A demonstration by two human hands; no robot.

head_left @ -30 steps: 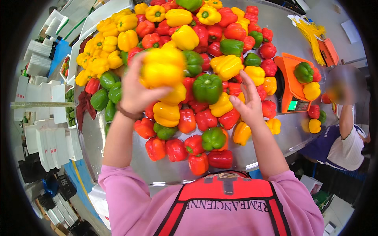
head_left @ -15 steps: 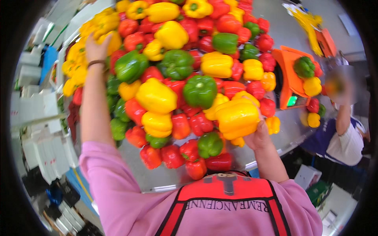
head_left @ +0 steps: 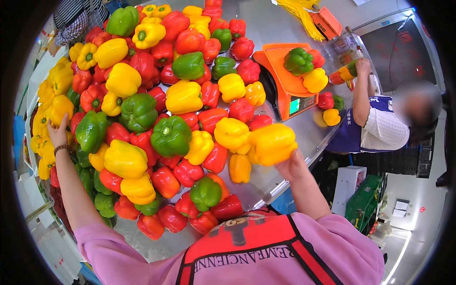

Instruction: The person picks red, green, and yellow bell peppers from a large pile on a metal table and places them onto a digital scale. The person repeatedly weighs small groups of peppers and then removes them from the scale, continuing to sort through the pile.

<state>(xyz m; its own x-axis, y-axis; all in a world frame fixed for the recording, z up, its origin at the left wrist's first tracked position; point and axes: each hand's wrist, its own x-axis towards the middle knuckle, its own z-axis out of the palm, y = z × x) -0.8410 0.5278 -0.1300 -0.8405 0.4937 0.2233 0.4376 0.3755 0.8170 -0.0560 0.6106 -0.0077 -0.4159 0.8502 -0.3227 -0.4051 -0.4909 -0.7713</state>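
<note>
A big heap of red, yellow and green bell peppers lies before me. My right hand (head_left: 293,167) grips a yellow bell pepper (head_left: 272,145) at its right end, raised over the heap's right edge; the pepper is slightly blurred. Far to the left, my left hand (head_left: 59,135) has its thumb and fingers around the near end of another yellow bell pepper (head_left: 61,108), among the yellow peppers piled there. Green peppers (head_left: 85,178) lie beside my left forearm. A large green pepper (head_left: 171,136) sits mid-heap.
Right of the heap stands an orange scale (head_left: 278,71) bearing a green, a red and a yellow pepper. Beyond it, a co-worker's hand (head_left: 363,66) holds a row of peppers. Yellow netting (head_left: 301,16) and an orange box (head_left: 326,23) lie on the metal table (head_left: 311,135).
My view has swung right, so the heap sits further left. My right hand has carried its yellow pepper towards the heap's right edge. My left hand stays at the yellow peppers.
</note>
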